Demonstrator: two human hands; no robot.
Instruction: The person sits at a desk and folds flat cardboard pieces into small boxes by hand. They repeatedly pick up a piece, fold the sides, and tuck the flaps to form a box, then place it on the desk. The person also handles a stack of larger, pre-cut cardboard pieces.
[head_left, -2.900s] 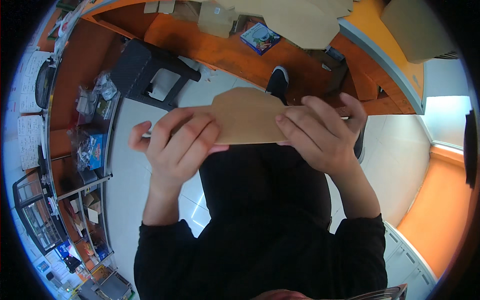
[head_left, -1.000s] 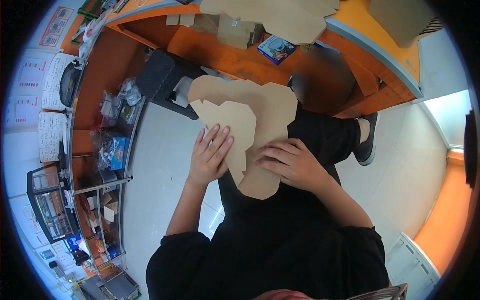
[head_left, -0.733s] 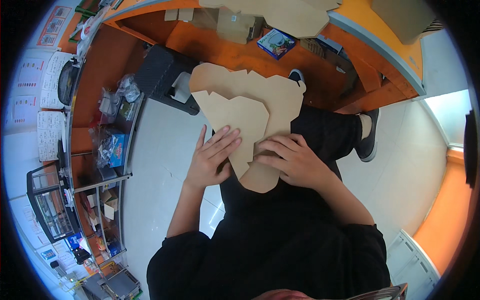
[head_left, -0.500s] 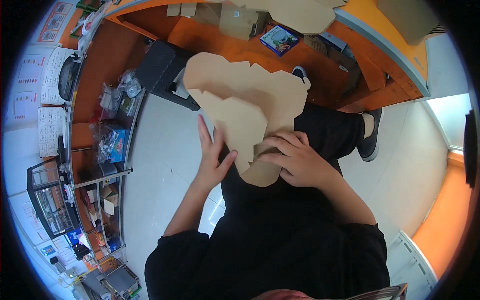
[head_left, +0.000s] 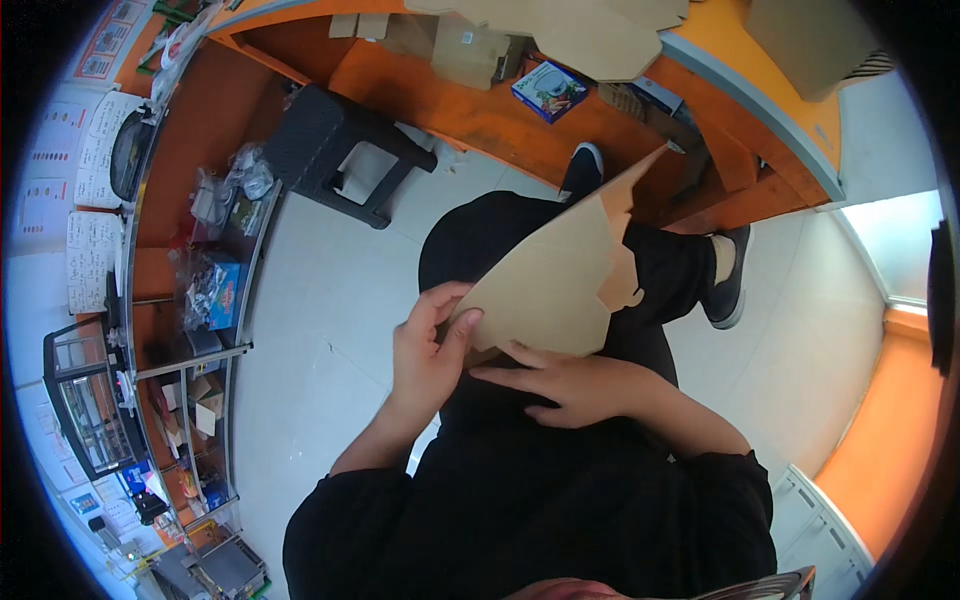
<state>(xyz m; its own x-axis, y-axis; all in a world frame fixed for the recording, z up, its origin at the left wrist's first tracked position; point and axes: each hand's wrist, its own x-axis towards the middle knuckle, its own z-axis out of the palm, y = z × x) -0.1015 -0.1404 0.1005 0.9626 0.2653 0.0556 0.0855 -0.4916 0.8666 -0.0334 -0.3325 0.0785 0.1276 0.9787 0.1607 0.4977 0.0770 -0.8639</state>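
A tan cardboard box blank with cut, notched flaps stands tilted over my lap, its plain face towards me. My left hand is closed on its left corner, the thumb in front and the fingers around the edge. At the near edge my right hand lies with its fingers stretched out and spread, the fingertips close to the left hand and by the cardboard. The far side of the blank is mostly hidden; only some flaps show along its right edge.
Ahead stands an orange desk with cardboard sheets on top and a blue box on its lower shelf. A black stool is at the far left. Along the left runs a rack with bagged goods.
The cardboard blank has been turned and tilted up to the right, so its inner fold no longer shows. My left hand has closed on its corner; my right hand has moved down and left.
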